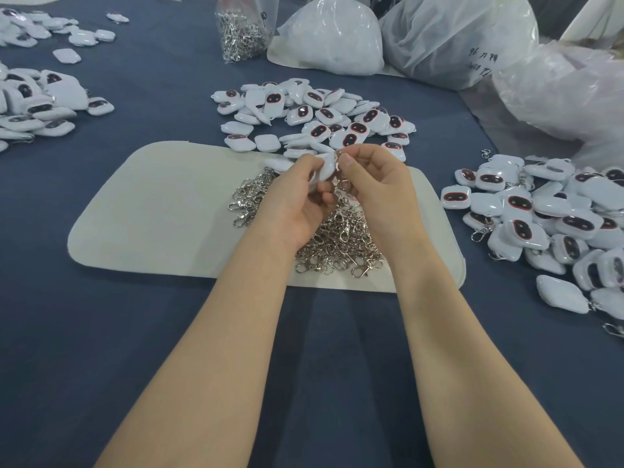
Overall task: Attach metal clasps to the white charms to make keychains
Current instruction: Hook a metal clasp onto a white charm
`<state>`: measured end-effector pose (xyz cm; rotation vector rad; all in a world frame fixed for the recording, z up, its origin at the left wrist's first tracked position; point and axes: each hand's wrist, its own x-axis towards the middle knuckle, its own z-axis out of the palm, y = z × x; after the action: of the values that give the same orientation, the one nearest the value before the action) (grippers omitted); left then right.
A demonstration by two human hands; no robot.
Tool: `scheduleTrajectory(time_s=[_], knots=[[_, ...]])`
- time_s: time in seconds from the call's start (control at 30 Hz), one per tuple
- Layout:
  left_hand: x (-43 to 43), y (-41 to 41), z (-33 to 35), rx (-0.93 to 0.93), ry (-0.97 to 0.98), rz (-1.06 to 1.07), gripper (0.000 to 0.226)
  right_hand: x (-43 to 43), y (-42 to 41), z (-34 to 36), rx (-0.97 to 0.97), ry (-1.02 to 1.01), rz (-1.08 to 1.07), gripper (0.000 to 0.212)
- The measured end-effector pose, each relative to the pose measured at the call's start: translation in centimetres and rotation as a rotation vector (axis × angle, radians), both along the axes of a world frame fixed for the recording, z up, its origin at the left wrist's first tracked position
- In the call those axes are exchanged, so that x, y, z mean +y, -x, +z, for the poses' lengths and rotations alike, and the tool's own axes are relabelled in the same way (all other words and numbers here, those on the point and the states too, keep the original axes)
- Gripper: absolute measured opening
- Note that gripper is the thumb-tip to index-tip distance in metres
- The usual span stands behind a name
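From the head view, a dark blue woven cloth [135,366] covers the table, and on it lies a cream mat [152,214] with rounded corners and a matte, felt-like face. A tangled heap of shiny silver lobster clasps [337,244] sits on the mat, all small loops, hooks and swivels. Behind the mat lies a loose pile of glossy white charms [314,116], rounded squarish plastic pieces, many showing a dark oval face ringed in red. A similar pile at the right [557,224] has metal clasps showing among the pieces, and more white pieces lie in a heap at the far left [33,103]. At the back stand a clear plastic bag of silver clasps [243,35] and crinkled, translucent white plastic sacks [456,38]. Both bare forearms reach forward, the hands meeting above the clasp heap. The left hand [293,194] curls its fingers round one white charm [326,167], held edge-up over the far side of the mat. The right hand [374,184] pinches a metal clasp [343,182] between thumb and forefinger at the charm's upper edge, its other fingers folded in; whether the two parts are joined cannot be told.
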<state>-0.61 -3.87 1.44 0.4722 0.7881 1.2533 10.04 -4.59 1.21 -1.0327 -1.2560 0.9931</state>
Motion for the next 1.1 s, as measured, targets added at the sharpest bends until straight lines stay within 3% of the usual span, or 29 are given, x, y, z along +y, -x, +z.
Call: scheduleTrajectory(time_s=[0.17,0.27,0.37,0.5,0.77,0.87,0.97,1.1], knots=[[-0.1,0.0,0.1,0.023,-0.001,0.004,0.015,0.1,0.0,-0.1,0.008,0.026,0.019,0.013],[0.0,-0.1,0.1,0.128,-0.016,0.052,0.011,0.2,-0.1,-0.2,-0.012,0.03,0.01,0.013],[0.1,-0.3,-0.1,0.305,-0.079,0.131,0.005,0.4,-0.2,-0.4,-0.045,0.038,0.018,0.013],[0.0,-0.4,-0.5,0.599,-0.217,0.215,0.014,0.6,-0.6,-0.5,-0.054,0.058,0.043,0.015],[-0.7,-0.3,-1.0,1.18,-0.691,0.306,0.021,0.9,-1.4,-0.8,-0.301,0.13,0.019,0.02],[-0.7,-0.7,-1.2,1.332,-0.779,0.297,0.026,1.0,-1.4,-0.9,-0.227,0.209,0.049,0.025],[-0.7,-0.7,-0.9,1.196,-0.687,0.347,0.021,0.8,-1.1,-0.7,-0.034,0.225,0.045,0.014],[0.1,-0.2,-0.4,0.647,-0.313,0.319,0.011,0.3,-0.6,-0.2,-0.022,0.125,0.06,0.012]])
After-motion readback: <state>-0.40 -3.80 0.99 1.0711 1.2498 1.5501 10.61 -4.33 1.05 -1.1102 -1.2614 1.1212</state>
